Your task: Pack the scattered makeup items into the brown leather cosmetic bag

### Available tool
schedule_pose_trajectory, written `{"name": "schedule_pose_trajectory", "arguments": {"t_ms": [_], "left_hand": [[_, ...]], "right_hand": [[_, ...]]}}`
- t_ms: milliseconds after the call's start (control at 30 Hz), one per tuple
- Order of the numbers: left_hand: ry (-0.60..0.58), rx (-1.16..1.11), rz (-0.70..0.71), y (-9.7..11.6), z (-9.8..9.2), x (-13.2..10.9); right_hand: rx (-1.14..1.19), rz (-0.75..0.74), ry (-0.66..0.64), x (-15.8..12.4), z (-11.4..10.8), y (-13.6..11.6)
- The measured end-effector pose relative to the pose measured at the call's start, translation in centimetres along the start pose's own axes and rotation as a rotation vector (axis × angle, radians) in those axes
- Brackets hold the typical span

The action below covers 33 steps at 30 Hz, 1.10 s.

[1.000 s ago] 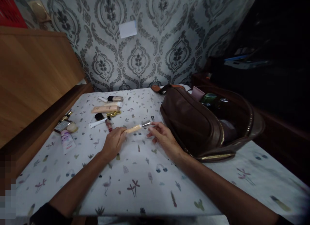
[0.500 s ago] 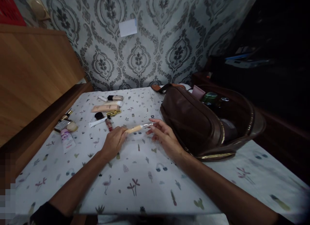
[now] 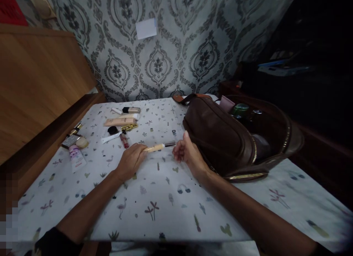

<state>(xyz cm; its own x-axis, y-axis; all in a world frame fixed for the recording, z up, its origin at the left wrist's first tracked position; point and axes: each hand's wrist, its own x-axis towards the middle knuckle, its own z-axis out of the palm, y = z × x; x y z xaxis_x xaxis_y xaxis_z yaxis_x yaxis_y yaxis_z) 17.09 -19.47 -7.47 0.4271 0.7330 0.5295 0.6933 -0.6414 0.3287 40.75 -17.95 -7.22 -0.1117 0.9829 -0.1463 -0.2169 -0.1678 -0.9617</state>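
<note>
While my left hand [image 3: 131, 161] pinches the beige tube [image 3: 154, 148] by its near end, fingers clamped, my right hand [image 3: 190, 157] sits curled shut just past its tip; I judge a steady, level hold best. Beyond those fingers lies the bag [image 3: 220, 138].

Dim, cool, even light reaches the patterned wall [image 3: 193, 39] and the table [image 3: 162, 191]; the right side sinks to near black. The left hand [image 3: 131, 160], its cream applicator [image 3: 154, 148] and the right hand [image 3: 189, 155] are sharp at centre. Wide-angle distortion bends the table's edges; its near corners blur
</note>
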Motion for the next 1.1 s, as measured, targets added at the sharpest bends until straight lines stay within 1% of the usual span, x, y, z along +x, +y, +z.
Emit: {"name": "schedule_pose_trajectory", "arguments": {"t_ms": [67,133,233,367,467,567,667,733,800,933,1033,1100], "left_hand": [[-0.004,-0.004,-0.022,-0.07,0.03,0.01],[-0.011,-0.005,-0.043,-0.12,0.08,0.02],[-0.008,0.000,-0.075,-0.26,0.19,0.01],[-0.001,0.006,-0.109,-0.49,0.24,0.00],[-0.008,0.000,-0.109,-0.52,0.20,0.03],[-0.017,-0.011,-0.096,-0.47,0.23,0.06],[-0.023,-0.017,-0.088,-0.44,0.26,0.06],[-0.031,-0.020,-0.082,-0.40,0.24,0.04],[-0.047,-0.027,-0.064,-0.29,0.17,0.00],[-0.074,-0.054,-0.021,-0.03,0.03,-0.01],[-0.080,-0.057,-0.024,0.00,-0.01,0.07],[-0.075,-0.053,-0.038,-0.07,0.00,0.11]], "right_hand": [[0.033,-0.007,0.046,0.02,0.09,-0.06],[0.080,-0.062,0.072,-0.11,0.27,-0.15],[0.091,-0.133,0.048,-0.52,0.48,-0.31],[-0.008,-0.124,0.020,-0.95,0.44,-0.36],[-0.022,-0.143,0.060,-0.88,0.36,-0.27],[0.028,-0.165,0.093,-0.65,0.37,-0.24],[0.038,-0.223,0.021,-0.51,0.45,-0.29],[-0.014,-0.258,-0.032,-0.51,0.47,-0.32],[-0.077,-0.250,-0.051,-0.53,0.40,-0.28],[-0.167,-0.169,-0.024,-0.52,0.16,-0.02],[-0.141,-0.096,0.002,-0.48,0.16,0.03],[-0.075,-0.095,0.001,-0.53,0.30,-0.10]]}}
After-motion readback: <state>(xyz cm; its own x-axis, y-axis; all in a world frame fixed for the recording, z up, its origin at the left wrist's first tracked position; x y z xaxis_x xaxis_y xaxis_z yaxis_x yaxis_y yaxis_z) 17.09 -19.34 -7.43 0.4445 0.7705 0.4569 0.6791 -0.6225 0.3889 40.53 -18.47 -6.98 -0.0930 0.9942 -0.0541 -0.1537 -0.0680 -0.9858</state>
